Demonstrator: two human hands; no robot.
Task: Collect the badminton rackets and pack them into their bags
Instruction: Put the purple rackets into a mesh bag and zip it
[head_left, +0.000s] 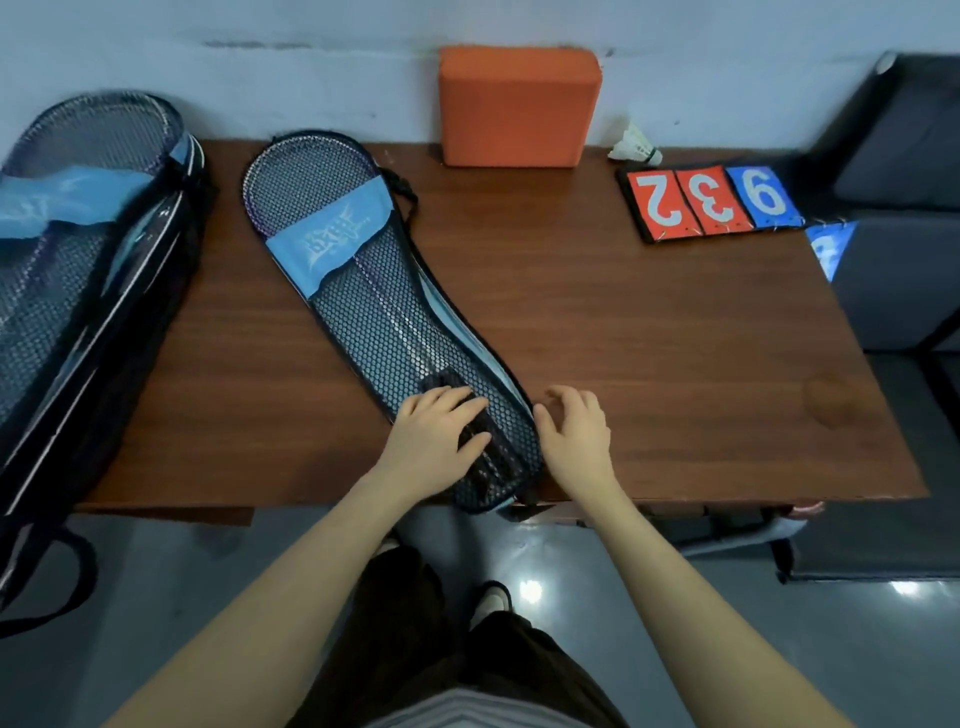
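A black mesh racket bag (374, 317) with a light-blue band lies diagonally on the brown table (649, 338). Rackets show through its mesh, heads toward the wall and handles near the front edge. My left hand (434, 439) rests flat on the bag's narrow handle end, fingers spread over the mesh. My right hand (574, 434) hovers just right of that end, fingers curled and apart, holding nothing. A second, larger racket bag (78, 270) with rackets inside lies at the table's left edge, hanging partly over it.
An orange foam block (517, 106) stands against the wall at the back. A white shuttlecock (636, 145) lies right of it. A flip scoreboard (714, 202) showing red and blue number cards sits at the back right. Dark cushioned seats (898, 208) stand right of the table.
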